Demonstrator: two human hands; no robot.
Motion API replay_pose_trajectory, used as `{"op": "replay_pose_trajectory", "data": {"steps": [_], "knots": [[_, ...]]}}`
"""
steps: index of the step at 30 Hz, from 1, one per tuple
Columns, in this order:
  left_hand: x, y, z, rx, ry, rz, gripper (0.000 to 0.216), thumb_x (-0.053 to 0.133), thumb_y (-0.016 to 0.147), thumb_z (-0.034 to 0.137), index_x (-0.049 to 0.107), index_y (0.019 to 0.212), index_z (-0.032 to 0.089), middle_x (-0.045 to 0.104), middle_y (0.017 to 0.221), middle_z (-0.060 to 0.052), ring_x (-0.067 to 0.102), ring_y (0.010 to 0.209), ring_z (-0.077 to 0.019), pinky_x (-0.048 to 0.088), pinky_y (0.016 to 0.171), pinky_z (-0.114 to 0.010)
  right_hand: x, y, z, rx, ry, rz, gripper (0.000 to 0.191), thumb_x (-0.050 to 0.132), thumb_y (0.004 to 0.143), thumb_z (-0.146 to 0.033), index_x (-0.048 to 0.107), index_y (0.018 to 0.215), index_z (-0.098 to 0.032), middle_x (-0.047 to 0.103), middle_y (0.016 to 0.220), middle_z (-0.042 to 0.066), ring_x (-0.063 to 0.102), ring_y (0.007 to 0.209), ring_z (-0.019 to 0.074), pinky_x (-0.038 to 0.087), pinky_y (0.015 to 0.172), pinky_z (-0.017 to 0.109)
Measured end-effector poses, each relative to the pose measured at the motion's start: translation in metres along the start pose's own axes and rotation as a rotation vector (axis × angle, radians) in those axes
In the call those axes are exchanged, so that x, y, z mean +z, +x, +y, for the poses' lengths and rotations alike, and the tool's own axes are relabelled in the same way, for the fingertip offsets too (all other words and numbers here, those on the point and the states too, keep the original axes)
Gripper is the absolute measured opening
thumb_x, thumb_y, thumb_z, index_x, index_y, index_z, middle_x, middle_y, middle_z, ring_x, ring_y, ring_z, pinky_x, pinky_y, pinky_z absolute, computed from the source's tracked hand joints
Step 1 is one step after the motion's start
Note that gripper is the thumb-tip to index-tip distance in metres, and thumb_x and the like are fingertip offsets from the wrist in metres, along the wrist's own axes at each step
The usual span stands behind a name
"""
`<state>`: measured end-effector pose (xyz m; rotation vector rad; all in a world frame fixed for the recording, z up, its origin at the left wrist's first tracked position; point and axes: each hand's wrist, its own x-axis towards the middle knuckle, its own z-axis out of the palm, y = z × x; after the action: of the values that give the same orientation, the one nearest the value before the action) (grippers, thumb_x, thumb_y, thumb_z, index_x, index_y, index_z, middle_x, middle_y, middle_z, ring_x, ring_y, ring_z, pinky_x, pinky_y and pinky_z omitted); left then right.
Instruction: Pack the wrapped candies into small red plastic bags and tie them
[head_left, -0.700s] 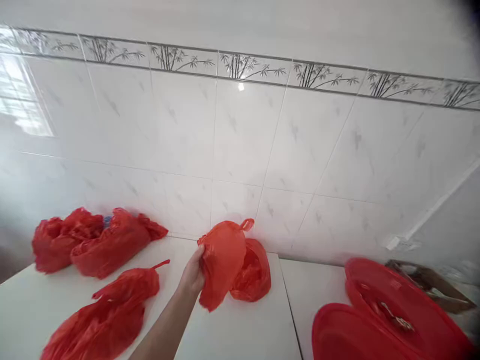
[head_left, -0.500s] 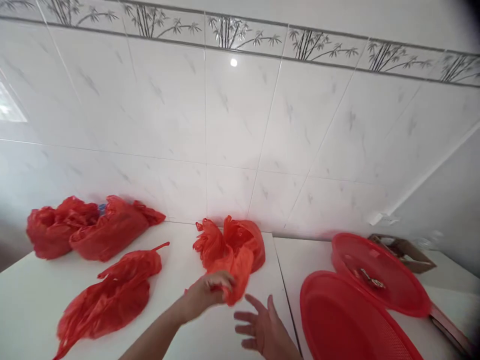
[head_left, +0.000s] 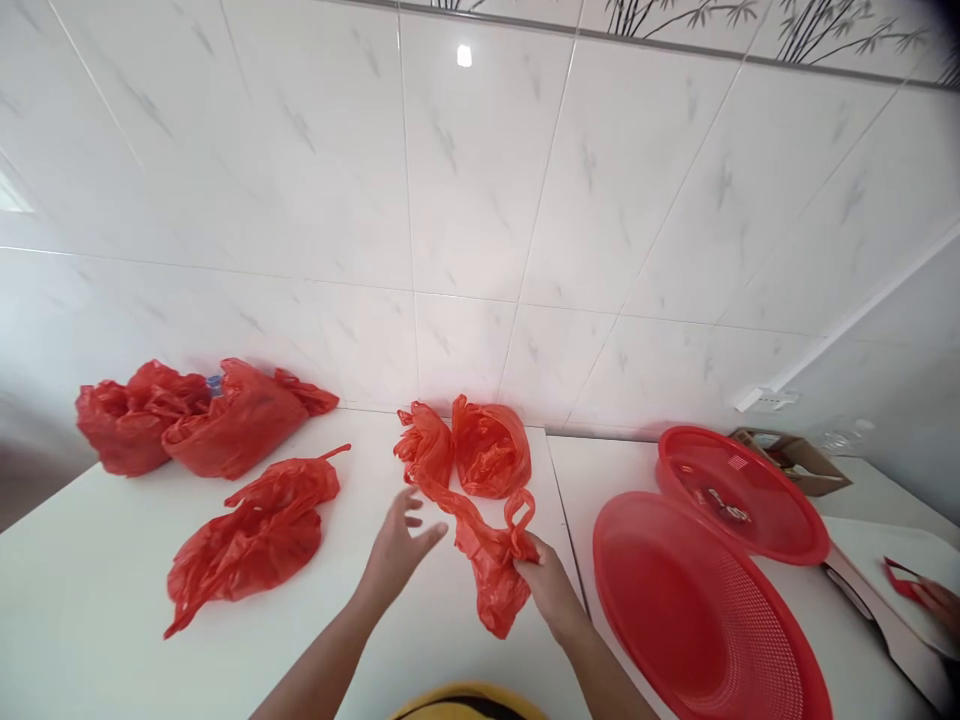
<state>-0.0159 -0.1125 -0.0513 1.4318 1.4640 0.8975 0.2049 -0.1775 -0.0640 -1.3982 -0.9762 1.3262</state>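
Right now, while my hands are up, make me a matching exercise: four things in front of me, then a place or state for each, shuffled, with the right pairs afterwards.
Column one
1. Bare left hand
2. Bare right hand
3. Farther red round plastic basket
4. Brown rectangular cardboard box

Column two
A. Closed on a crumpled red plastic bag
B. Partly behind the farther basket
C. Open, thumb and fingers apart
D. Has a small pale object lying in it, too small to identify

Right pairs: 1-C, 2-A, 3-D, 4-B.
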Motion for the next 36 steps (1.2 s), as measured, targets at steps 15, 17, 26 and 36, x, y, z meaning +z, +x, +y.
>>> {"op": "replay_pose_trajectory", "data": {"steps": [15,17,26,36], "knots": [[0.035,0.025,0.013,-0.338,-0.352,-0.113,0.066,0.068,0.066,0.064,0.046,0.110,0.021,0.054,0.121,-0.014,0.058,0.099,-0.0229,0.050,0.076,-0.035,-0.043,-0.022,0.032,0.076,-0.029,0.264,0.014,0.055,0.068,-0.028,0.062,0.077,-0.020,0.060,0.069,0.000,0.051,0.066,0.0170,0.037,0.061,0.028],[0.043,0.027,0.013,-0.398,-0.334,-0.122,0.073,0.070,0.063,0.065,0.044,0.115,0.021,0.052,0.125,-0.016,0.057,0.101,-0.0249,0.050,0.076,-0.037,-0.035,-0.025,0.030,0.051,-0.016,0.207,0.011,0.055,0.068,-0.027,0.061,0.075,-0.020,0.058,0.067,-0.001,0.047,0.063,0.0152,0.035,0.060,0.027],[0.041,0.046,0.004,-0.271,-0.453,-0.133,0.046,0.067,0.067,0.060,0.055,0.085,0.019,0.062,0.097,-0.006,0.058,0.085,-0.0165,0.045,0.073,-0.028,-0.024,-0.028,0.035,0.038,-0.006,0.127,0.008,0.057,0.070,-0.026,0.060,0.072,-0.019,0.056,0.062,-0.002,0.046,0.059,0.0147,0.034,0.057,0.028],[0.032,0.019,0.026,-0.083,-0.530,-0.278,0.032,0.062,0.078,0.049,0.056,0.074,0.018,0.064,0.079,-0.004,0.058,0.075,-0.0153,0.047,0.077,-0.030,-0.028,-0.033,0.007,-0.303,-0.230,0.560,0.039,0.060,0.079,-0.037,0.058,0.115,-0.023,0.055,0.129,0.011,0.047,0.121,0.0266,0.034,0.104,0.039]]}}
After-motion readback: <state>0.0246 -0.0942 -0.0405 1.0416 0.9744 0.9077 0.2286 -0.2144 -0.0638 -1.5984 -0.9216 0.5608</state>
